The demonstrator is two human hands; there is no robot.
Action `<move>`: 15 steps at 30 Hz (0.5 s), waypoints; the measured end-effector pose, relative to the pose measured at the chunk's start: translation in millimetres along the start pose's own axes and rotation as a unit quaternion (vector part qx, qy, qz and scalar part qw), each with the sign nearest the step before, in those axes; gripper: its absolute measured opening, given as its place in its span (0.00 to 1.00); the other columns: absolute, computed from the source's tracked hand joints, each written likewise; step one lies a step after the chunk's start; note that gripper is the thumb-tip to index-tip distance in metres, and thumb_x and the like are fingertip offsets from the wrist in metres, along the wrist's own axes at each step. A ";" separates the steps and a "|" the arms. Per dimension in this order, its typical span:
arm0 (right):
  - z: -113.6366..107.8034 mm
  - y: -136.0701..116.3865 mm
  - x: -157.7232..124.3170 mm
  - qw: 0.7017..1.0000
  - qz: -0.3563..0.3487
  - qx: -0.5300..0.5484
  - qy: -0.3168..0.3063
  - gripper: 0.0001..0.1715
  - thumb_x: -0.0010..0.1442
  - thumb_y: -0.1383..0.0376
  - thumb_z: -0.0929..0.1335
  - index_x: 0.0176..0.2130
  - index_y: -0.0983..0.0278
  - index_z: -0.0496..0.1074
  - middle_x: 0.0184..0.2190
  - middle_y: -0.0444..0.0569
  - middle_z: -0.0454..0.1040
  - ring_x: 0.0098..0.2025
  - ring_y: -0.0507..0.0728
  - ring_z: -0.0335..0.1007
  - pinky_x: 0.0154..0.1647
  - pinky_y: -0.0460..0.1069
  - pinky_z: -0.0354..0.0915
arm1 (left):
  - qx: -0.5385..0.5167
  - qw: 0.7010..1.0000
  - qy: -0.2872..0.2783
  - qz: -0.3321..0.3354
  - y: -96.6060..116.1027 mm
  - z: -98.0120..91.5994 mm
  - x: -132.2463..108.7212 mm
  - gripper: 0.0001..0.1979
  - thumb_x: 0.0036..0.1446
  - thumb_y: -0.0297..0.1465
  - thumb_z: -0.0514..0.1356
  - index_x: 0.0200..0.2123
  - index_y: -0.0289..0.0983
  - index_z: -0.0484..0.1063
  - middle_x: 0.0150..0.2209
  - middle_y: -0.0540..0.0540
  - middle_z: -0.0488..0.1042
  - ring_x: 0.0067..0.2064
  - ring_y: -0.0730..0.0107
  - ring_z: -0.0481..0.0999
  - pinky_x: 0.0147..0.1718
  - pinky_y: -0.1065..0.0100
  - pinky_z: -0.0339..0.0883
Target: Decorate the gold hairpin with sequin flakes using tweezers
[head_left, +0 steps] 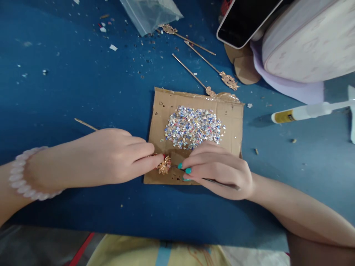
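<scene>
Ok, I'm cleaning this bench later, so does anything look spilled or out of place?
Small chips and scraps lie scattered over the blue table near the plastic bag, far from the heap of stones on the cardboard. The left hand pinches a gold flower pin; the right hand holds a thin tool.

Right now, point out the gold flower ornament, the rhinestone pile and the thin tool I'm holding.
gold flower ornament (164, 165): head view, on its petals.
rhinestone pile (194, 127): head view, middle of heap.
thin tool (222, 183): head view, on its shaft.
</scene>
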State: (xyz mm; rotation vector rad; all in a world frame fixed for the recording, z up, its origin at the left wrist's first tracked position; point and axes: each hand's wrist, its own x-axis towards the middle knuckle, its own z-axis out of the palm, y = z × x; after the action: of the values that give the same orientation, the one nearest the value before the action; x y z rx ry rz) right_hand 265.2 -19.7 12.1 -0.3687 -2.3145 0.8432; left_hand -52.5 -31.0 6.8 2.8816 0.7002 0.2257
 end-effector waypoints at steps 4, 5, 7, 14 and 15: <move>-0.6 -0.4 -0.5 0.999 0.010 0.009 0.035 0.03 0.74 0.72 0.71 0.45 0.65 0.74 0.40 0.55 0.87 0.42 0.55 0.84 0.47 0.53 0.82 | 0.023 0.999 -0.014 0.038 -3.2 -1.1 0.4 0.19 0.79 0.22 0.53 0.66 0.39 0.72 0.40 0.51 0.81 0.35 0.72 0.77 0.31 0.69 0.64; -0.7 -0.5 -0.6 0.999 0.013 0.013 0.041 0.04 0.74 0.73 0.71 0.45 0.65 0.74 0.40 0.55 0.87 0.42 0.54 0.84 0.47 0.53 0.82 | 0.024 0.999 -0.006 0.038 -3.6 -1.9 1.0 0.17 0.79 0.22 0.53 0.65 0.38 0.71 0.41 0.50 0.82 0.35 0.72 0.78 0.31 0.69 0.65; -0.7 -0.6 -0.9 0.999 0.016 0.019 0.041 0.04 0.74 0.73 0.71 0.45 0.65 0.74 0.40 0.55 0.87 0.41 0.54 0.84 0.47 0.52 0.82 | 0.026 0.998 0.017 0.046 -3.9 -3.4 2.8 0.15 0.81 0.24 0.51 0.64 0.35 0.71 0.42 0.48 0.83 0.36 0.70 0.79 0.31 0.69 0.66; 1.0 0.4 -1.1 1.000 -0.015 0.004 0.021 0.04 0.75 0.74 0.70 0.46 0.66 0.74 0.41 0.56 0.87 0.42 0.56 0.84 0.46 0.53 0.80 | -0.005 0.998 0.046 0.047 -7.8 1.2 3.1 0.19 0.80 0.24 0.47 0.61 0.37 0.75 0.40 0.45 0.84 0.35 0.66 0.81 0.29 0.64 0.69; 1.1 0.5 -1.1 1.000 -0.015 0.003 0.022 0.04 0.75 0.74 0.70 0.46 0.66 0.74 0.41 0.56 0.87 0.43 0.56 0.84 0.46 0.53 0.80 | -0.015 0.998 0.042 0.040 -8.2 2.4 2.0 0.19 0.80 0.25 0.48 0.61 0.38 0.76 0.40 0.45 0.85 0.35 0.65 0.81 0.29 0.64 0.69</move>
State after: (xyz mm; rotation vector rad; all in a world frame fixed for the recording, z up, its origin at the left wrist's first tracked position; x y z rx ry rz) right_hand 265.3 -20.3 10.7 -0.3447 -2.2704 0.8190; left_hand -53.9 -23.1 3.1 2.8885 0.5914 0.3652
